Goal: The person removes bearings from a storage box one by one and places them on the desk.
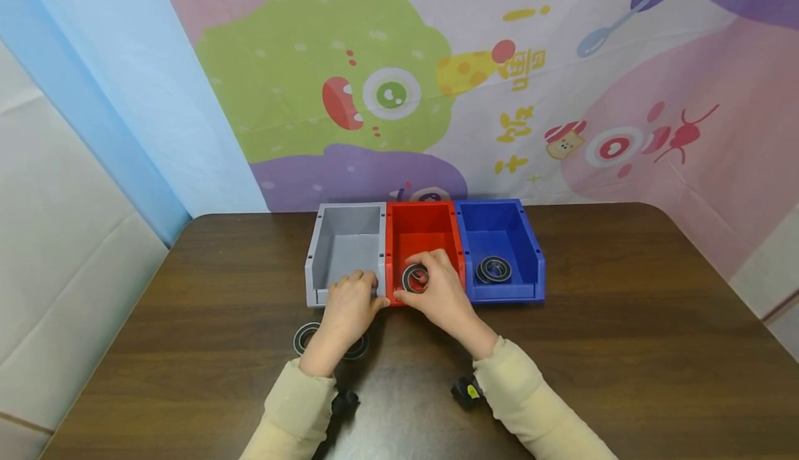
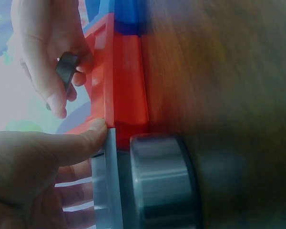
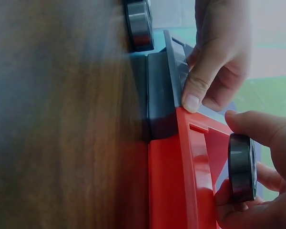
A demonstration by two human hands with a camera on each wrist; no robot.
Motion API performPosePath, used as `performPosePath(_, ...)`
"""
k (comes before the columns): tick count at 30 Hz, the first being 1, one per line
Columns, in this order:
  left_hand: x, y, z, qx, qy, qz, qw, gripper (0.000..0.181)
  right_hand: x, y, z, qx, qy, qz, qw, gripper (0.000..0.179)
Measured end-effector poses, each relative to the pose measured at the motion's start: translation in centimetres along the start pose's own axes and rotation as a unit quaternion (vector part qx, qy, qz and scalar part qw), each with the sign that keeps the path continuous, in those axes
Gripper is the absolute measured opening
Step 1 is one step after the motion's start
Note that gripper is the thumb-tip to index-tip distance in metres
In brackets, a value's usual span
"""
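Now pinching brg (image 3: 241, 168) w/ half-closed R hand (image 1: 440, 292) above red bin (image 1: 422, 219), gripping gray bin (image 1: 349, 255) left of it w/ L hand (image 1: 349, 307); poss. dropping if loosening early.

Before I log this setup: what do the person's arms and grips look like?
Left grip and right grip: bare, no gloves. Left sleeve and right sleeve: pale cream, padded-looking. Small black devices near both cuffs, left device and right device; the right shows a yellow-green patch.

right fingers (image 1: 427, 259) pinch bearing (image 1: 407, 279) at red bin (image 1: 424, 224) | left fingers (image 1: 358, 281) grip gray bin (image 1: 351, 246)
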State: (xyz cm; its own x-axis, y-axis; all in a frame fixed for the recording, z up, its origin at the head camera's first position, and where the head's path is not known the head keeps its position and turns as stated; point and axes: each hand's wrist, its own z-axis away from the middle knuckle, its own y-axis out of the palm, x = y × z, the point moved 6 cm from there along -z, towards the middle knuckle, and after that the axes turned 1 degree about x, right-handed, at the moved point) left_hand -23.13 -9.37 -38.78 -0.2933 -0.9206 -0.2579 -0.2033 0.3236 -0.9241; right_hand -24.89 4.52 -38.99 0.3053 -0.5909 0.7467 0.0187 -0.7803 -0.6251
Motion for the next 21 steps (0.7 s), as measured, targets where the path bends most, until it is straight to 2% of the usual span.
performPosePath(8,0.0,-0.1,0.0,-0.006,0.003,0.002,1.0000,0.030,0.4,0.1,0.8,0.015,-0.019,0.026,0.9994,0.046)
performPosePath(16,-0.1,-0.1,0.0,-0.003,0.003,0.000,1.0000,0.029,1.0,0.0,1.6,0.031,-0.028,0.020,0.9989,0.048)
performPosePath(21,-0.1,-0.1,0.0,-0.006,0.006,0.002,1.0000,0.029,1.6,0.2,2.1,0.058,-0.038,0.048,0.9964,0.051)
